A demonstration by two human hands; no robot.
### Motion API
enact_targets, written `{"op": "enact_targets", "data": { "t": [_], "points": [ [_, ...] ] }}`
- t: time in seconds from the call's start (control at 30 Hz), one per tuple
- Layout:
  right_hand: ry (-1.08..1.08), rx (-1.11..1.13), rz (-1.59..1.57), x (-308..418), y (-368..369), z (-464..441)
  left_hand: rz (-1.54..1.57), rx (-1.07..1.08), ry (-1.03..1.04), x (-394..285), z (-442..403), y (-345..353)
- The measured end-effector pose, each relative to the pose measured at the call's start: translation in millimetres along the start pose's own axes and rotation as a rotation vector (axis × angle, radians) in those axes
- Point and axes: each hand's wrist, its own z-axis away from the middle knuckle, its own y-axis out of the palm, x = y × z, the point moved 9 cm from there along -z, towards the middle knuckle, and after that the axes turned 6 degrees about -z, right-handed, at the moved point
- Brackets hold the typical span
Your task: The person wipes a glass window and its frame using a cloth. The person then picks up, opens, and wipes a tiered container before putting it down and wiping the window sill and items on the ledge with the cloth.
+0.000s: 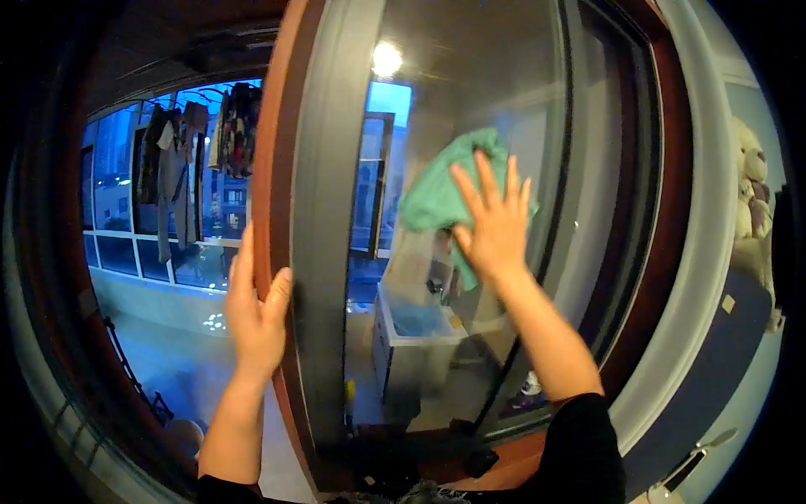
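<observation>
A green cloth (453, 186) lies bunched against the glass pane (470, 92) of a sliding window sash. My right hand (497, 223) presses on the cloth with its fingers spread, palm toward the glass. My left hand (259, 315) is on the sash's left side, its thumb on the near face and its fingers along the outer edge of the red-brown frame (275, 202). The parts of the cloth under my right palm are hidden.
Through the opening at left, clothes (172, 160) hang before balcony windows. A white cabinet with a blue basin (416, 321) shows in the glass. On the right are a pale plush toy (753, 202) and a dark padded surface (714, 361).
</observation>
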Motion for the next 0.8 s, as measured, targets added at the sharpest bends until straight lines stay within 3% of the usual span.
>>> {"op": "enact_targets", "data": {
  "t": [0.17,0.23,0.33,0.4,0.47,0.5,0.53,0.6,0.67,0.73,0.8],
  "points": [
    [-0.047,-0.35,0.185,-107,-35,-131,-0.119,0.053,0.01,-1,5,3],
    [0.15,-0.424,0.375,-169,-39,-172,-0.15,0.065,0.025,-5,5,4],
    [0.459,-0.447,0.245,-223,-46,-243,-0.223,0.059,0.04,-10,4,-3],
    [0.697,-0.443,0.104,-194,-51,-272,-0.162,0.089,0.026,-11,-1,0],
    [0.655,-0.5,0.164,-149,-39,-317,-0.168,0.105,0.03,-8,-2,2],
    [0.57,-0.153,-0.1,-124,-28,-346,-0.14,0.106,0.005,-6,-4,1],
    [0.499,-0.331,-0.104,-87,-27,-355,-0.112,0.108,-0.025,-5,-2,2],
    [-0.136,-0.477,-0.021,-17,-25,-363,-0.117,0.106,-0.015,-2,0,3],
    [-0.122,-0.425,-0.241,-20,-36,-371,-0.13,0.104,-0.003,-2,2,1],
    [-0.321,-0.482,-0.242,-34,-45,-386,-0.119,0.127,-0.05,0,1,0],
    [-0.221,-0.509,-0.075,-70,-53,-401,-0.118,0.146,-0.076,0,2,-2]
  ]
}}
